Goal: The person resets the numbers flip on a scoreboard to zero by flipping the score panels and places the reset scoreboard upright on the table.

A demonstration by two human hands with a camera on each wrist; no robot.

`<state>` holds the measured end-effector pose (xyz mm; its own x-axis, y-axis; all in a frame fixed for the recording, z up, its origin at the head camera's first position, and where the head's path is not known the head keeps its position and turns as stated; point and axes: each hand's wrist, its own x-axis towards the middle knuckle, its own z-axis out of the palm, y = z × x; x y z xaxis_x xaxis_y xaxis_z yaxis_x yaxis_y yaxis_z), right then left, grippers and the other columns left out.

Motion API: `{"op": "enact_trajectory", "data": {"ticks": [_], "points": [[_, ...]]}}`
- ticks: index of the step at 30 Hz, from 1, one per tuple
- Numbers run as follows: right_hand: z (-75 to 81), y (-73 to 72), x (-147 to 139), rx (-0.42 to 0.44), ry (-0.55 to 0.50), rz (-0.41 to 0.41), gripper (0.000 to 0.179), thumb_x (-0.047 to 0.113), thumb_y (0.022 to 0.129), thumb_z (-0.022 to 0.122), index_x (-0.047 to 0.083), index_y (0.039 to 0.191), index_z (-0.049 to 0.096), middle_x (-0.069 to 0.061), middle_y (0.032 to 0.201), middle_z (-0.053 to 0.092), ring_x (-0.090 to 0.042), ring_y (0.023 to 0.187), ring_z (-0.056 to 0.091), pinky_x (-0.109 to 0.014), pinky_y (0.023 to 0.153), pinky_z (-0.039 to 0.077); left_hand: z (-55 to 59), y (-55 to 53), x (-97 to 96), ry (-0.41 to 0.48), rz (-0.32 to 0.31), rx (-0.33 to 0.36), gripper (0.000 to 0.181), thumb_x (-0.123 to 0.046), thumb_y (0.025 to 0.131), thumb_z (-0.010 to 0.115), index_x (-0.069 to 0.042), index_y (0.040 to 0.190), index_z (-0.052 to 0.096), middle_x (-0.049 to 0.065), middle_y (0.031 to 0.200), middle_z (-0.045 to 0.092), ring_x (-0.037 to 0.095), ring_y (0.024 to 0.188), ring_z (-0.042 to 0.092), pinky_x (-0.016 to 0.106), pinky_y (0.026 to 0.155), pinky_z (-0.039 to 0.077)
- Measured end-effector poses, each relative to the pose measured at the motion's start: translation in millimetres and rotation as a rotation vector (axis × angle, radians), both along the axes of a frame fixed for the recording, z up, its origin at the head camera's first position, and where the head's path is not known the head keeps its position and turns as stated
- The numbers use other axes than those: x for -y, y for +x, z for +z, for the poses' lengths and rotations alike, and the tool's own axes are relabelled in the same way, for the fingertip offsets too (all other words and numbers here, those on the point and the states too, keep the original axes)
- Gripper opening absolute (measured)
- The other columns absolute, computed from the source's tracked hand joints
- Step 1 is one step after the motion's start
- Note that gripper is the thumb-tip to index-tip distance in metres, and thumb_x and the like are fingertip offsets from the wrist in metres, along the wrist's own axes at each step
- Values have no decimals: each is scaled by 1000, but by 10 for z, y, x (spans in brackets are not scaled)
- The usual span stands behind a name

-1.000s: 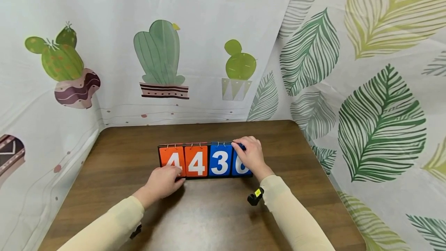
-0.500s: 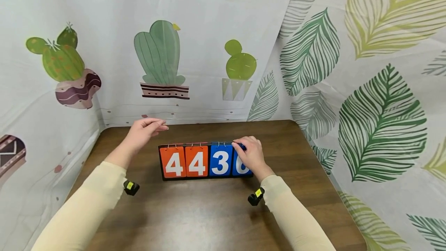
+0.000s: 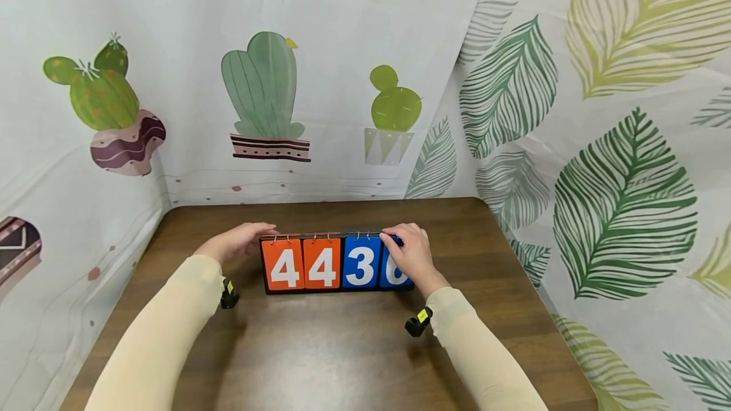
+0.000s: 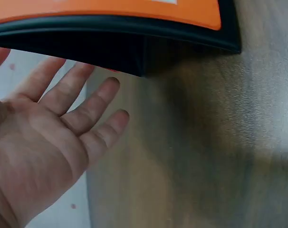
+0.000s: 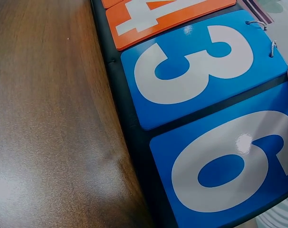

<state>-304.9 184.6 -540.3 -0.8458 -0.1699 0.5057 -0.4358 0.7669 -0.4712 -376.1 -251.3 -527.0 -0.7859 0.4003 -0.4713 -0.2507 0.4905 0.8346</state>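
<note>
Right grip point(image 3: 412, 254) holds the scoreboard point(image 3: 342, 265) on brown table point(image 3: 320, 347), cactus-print cloth point(image 3: 334, 11) behind.

A brown wood-grain tabletop point(image 3: 331, 347) spreads across the lower half of the head view, its two far corners rounded, its surface shiny toward the bottom centre; just below the middle of the frame a black flip scoreboard point(image 3: 341, 264) stands on it, orange cards point(image 3: 284, 265) reading 4 4 at its left, blue cards point(image 3: 361, 264) reading 3 6 at its right.
</note>
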Motion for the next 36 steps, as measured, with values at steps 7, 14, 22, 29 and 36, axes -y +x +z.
{"op": "enact_trajectory", "data": {"ticks": [7, 14, 22, 29, 36], "points": [[1, -6, 7, 1, 0, -1, 27, 41, 101, 65, 20, 113, 78, 3, 112, 77, -20, 111, 62, -45, 96, 45, -110, -16, -59, -67, 47, 80, 60, -54, 104, 42, -10, 142, 57, 9, 131, 69, 30, 130, 55, 60, 108, 45], [-7, -8, 8, 5, -7, -4, 26, 41, 101, 64, 22, 113, 78, 3, 113, 77, -19, 111, 62, -45, 97, 45, -142, -36, -86, -78, 52, 61, 57, -48, 104, 47, -9, 145, 54, 22, 154, 48, 43, 142, 46, 65, 105, 45], [-9, -10, 11, -4, 1, -5, 25, 40, 101, 65, 21, 112, 78, 3, 112, 78, -20, 110, 63, -45, 96, 46, -77, -28, -91, -85, 91, -77, 55, -29, 107, 51, -3, 155, 42, 27, 156, 45, 34, 126, 61, 55, 101, 52], [-21, -14, 19, -22, 10, 5, 24, 39, 102, 65, 21, 111, 78, 3, 110, 78, -20, 110, 63, -44, 95, 46, -15, -154, -60, -190, 273, -207, 44, -17, 102, 58, 1, 142, 58, 26, 141, 59, 18, 101, 64, 44, 91, 58], [-11, -13, -8, -7, 12, -1, 25, 39, 102, 65, 21, 112, 78, 4, 111, 78, -20, 110, 63, -45, 95, 46, 67, -263, -107, -248, 264, -246, 38, -18, 103, 56, 4, 132, 64, 27, 135, 62, 29, 109, 64, 43, 88, 58]]}}
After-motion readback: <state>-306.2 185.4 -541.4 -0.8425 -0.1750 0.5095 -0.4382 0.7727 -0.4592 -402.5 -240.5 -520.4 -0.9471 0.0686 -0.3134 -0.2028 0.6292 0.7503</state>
